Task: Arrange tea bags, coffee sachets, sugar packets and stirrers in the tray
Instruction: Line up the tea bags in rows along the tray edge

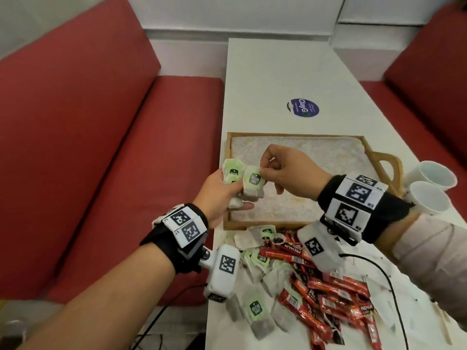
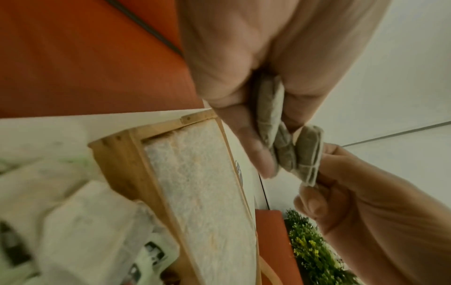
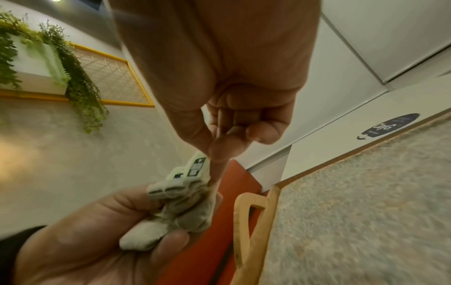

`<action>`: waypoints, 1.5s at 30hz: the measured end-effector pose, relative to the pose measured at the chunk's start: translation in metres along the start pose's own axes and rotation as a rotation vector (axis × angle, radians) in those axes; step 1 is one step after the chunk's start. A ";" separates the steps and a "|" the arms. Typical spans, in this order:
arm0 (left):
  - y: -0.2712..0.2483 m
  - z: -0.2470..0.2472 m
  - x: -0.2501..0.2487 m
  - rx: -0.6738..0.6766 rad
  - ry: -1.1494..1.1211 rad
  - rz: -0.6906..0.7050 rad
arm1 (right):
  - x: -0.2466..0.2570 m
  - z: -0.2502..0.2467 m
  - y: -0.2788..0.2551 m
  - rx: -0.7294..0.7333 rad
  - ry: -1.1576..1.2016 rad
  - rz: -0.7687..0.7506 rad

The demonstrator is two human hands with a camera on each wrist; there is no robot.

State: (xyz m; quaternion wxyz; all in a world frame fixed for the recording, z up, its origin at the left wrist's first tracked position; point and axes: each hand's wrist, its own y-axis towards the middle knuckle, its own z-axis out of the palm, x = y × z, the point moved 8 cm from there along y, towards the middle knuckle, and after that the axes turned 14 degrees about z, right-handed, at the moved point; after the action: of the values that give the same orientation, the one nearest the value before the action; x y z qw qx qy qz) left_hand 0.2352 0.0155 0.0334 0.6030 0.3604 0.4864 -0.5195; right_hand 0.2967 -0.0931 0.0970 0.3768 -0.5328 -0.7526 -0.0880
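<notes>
A small stack of tea bags (image 1: 238,184) is held in the air over the near left corner of the wooden tray (image 1: 298,135), their green tags pointing up and away from the person and their long axes roughly upright. The left hand (image 1: 218,195) grips the stack from below and from the left, thumb and fingers curled round the lower ends. The right hand (image 1: 285,170) comes in from the right and pinches the top edge of the nearest bag between thumb and forefinger, its other fingers curled in. So the stack lies between both hands, directly above the tray's lined floor, which holds nothing yet; setting it down is likely a short drop. More tea bags and red coffee sachets (image 1: 326,294) lie heaped on the white table (image 1: 265,79) just before the tray, and two paper cups (image 1: 429,185) stand by its handle.
</notes>
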 end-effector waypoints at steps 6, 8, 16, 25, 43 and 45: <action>0.014 -0.012 -0.002 -0.183 0.018 0.039 | -0.003 -0.016 0.029 0.036 0.103 -0.013; 0.020 -0.020 -0.004 -0.243 0.009 0.047 | -0.006 -0.023 0.045 0.036 0.144 0.011; 0.045 -0.045 -0.021 -0.320 0.031 0.084 | -0.006 -0.018 0.121 0.025 0.047 0.067; 0.077 -0.071 -0.024 -0.287 0.015 0.067 | -0.012 0.015 0.201 0.048 -0.006 0.195; 0.098 -0.081 -0.008 -0.243 -0.040 0.021 | -0.022 0.022 0.256 -0.121 -0.124 0.284; 0.099 -0.081 -0.006 -0.249 -0.044 0.016 | -0.023 0.023 0.255 -0.117 -0.139 0.287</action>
State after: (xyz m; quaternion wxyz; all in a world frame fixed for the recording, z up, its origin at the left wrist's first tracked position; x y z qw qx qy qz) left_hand 0.3145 0.1128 0.0106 0.6577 0.2752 0.5309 -0.4580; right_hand 0.5103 0.0088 -0.0027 0.3009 -0.6607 -0.6865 -0.0401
